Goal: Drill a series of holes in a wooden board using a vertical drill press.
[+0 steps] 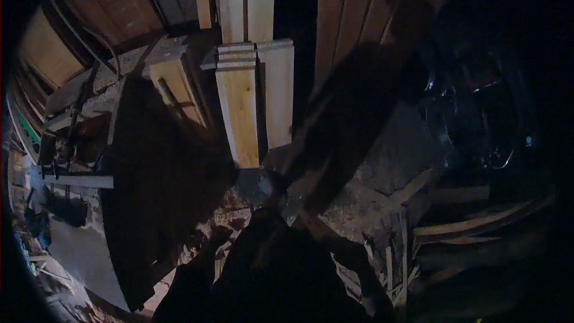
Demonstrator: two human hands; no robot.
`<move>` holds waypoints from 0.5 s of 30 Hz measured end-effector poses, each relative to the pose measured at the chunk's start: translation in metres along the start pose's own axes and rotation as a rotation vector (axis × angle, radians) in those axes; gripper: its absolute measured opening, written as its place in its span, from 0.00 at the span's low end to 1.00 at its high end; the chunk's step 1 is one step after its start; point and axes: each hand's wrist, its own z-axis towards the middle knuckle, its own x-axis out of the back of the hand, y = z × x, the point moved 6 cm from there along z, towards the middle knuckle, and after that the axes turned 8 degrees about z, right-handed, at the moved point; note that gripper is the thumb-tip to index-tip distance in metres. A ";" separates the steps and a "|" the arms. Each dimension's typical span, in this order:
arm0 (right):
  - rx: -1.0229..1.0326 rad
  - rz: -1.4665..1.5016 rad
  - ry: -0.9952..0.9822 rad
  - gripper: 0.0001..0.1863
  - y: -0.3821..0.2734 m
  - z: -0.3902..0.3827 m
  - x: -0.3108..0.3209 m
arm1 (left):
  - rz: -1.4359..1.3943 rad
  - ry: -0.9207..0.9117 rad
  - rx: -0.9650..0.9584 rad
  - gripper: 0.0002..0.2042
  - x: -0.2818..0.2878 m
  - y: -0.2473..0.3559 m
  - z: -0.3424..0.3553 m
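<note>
The light is dim and my body is mostly in shadow. Low in the middle, my left hand [220, 237] hangs beside my dark clothing, above scattered wood scraps; its fingers are too dark to read. On the other side, my right hand [350, 252] is a dark shape near a short tan strip that looks like wood [317, 229]. Whether that hand grips the strip or only overlaps it, I cannot tell. Ahead of me lies a stack of pale planks [240, 113], with another pale plank [277, 93] alongside. Both hands are apart from the stack.
A dark workbench [84, 245] stands at left. Beside the stack is a wooden block [176, 90]. Long boards [347, 18] lean at the back, with a person-shaped shadow across them. Curved offcuts [478, 224] lie at right, and a shiny wire-like object [499, 158] sits beyond.
</note>
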 end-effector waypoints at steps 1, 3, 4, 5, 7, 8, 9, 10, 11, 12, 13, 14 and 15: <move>-0.034 -0.192 -0.025 0.19 -0.003 0.034 0.009 | 0.270 -0.235 0.040 0.09 -0.016 0.008 0.034; -0.100 -0.593 -0.092 0.14 -0.016 0.092 0.040 | 0.390 -0.395 0.150 0.08 -0.024 0.028 0.096; 0.101 -0.597 -0.040 0.16 -0.041 0.128 0.058 | 0.273 -0.257 0.137 0.09 -0.012 0.042 0.132; 0.219 -0.592 -0.028 0.19 -0.067 0.153 0.067 | 0.271 -0.207 0.105 0.10 -0.004 0.055 0.165; 0.333 -0.611 -0.116 0.18 -0.117 0.215 0.097 | -0.076 -0.085 0.347 0.11 0.023 0.054 0.228; 0.342 -0.643 -0.232 0.17 -0.141 0.241 0.109 | -0.337 -0.082 0.599 0.11 0.031 0.046 0.245; 0.159 -0.622 -0.285 0.17 -0.158 0.268 0.123 | -0.470 -0.058 0.732 0.11 0.041 0.044 0.264; -0.014 -0.611 -0.324 0.17 -0.176 0.295 0.135 | -0.163 -0.047 0.585 0.13 0.064 0.049 0.291; 0.005 -0.628 -0.333 0.17 -0.205 0.325 0.142 | 0.142 -0.030 0.433 0.14 0.082 0.058 0.309; -0.020 -0.600 -0.335 0.19 -0.228 0.355 0.148 | 0.133 -0.005 0.448 0.14 0.095 0.057 0.311; -0.048 -0.573 -0.343 0.22 -0.245 0.380 0.150 | -0.066 0.084 0.442 0.16 0.109 0.053 0.305; -0.078 -0.549 -0.356 0.25 -0.257 0.402 0.151 | -0.273 0.201 0.420 0.18 0.121 0.048 0.293; -0.105 -0.530 -0.372 0.28 -0.263 0.423 0.151 | -0.264 0.266 0.430 0.19 0.126 0.041 0.268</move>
